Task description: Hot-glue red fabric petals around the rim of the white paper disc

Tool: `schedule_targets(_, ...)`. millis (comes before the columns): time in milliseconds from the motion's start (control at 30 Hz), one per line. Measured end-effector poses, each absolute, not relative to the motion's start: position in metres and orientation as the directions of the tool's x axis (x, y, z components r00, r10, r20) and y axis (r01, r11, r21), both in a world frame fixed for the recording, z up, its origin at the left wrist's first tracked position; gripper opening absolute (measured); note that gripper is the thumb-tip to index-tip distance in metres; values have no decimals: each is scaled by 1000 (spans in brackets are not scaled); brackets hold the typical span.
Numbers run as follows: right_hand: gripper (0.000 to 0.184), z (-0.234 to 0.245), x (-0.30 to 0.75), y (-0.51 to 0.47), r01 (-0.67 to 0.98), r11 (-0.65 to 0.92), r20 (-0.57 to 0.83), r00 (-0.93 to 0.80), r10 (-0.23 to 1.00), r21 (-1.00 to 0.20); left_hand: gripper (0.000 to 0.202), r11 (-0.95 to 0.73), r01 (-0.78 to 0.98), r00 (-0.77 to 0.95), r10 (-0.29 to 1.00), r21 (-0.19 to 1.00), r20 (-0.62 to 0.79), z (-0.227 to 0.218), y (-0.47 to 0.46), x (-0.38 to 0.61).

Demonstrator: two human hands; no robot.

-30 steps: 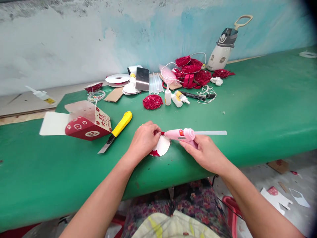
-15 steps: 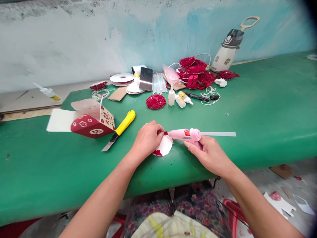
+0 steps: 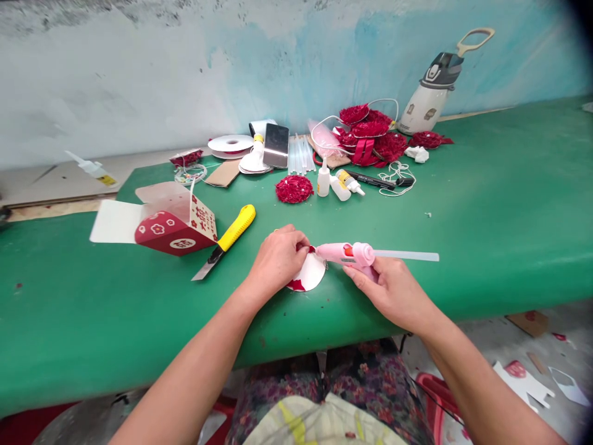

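Observation:
My right hand (image 3: 393, 287) is closed round the grip of a pink hot glue gun (image 3: 340, 253). A translucent glue stick (image 3: 410, 255) sticks out of the gun's back end to the right. My left hand (image 3: 280, 259) pinches a small piece of red ribbon (image 3: 312, 250), its fingertips largely covering it. The gun's nozzle is at this ribbon, close to my left fingertips; I cannot tell whether it touches. Under my left hand lies a white disc (image 3: 311, 273) with a red patch at its lower left edge.
Left of my hands are a yellow utility knife (image 3: 236, 227) with its blade out and a red-and-white box (image 3: 173, 228). Behind them lie a red rosette (image 3: 294, 189), small glue bottles (image 3: 323, 180), a phone (image 3: 277, 146) and piled rosettes (image 3: 370, 130). A water bottle (image 3: 428, 96) stands back right.
Both hands keep nearly the same pose, with the glue gun's nozzle still at the red ribbon. The glue stick's far end dips slightly. The whole view has shifted a little.

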State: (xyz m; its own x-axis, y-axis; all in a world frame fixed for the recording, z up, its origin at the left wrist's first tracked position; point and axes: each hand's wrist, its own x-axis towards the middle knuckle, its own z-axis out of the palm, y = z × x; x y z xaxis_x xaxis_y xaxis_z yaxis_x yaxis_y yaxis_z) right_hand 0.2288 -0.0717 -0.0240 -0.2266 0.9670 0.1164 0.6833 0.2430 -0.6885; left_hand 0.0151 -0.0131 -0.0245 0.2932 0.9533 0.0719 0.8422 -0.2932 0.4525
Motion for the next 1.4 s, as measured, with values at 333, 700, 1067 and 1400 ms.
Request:
schedule_targets(333, 31, -25, 228, -72, 693, 262, 127, -240, 962, -672, 20, -288, 841, 291, 954, 459, 66, -25, -12, 15)
schedule_targets(700, 32, -26, 228, -72, 691, 229, 98, -224, 970, -685, 20, -298, 833, 295, 952, 467, 81, -26, -13, 14)
schedule_targets(1067, 31, -26, 231, -72, 660, 203, 59, -233, 971, -723, 20, -296, 828, 294, 953, 477, 81, -26, -12, 15)
schedule_targets(1400, 38, -23, 230, -70, 667, 192, 53, -223, 973, -720, 21, -295, 826, 296, 952, 480, 76, -27, -12, 14)
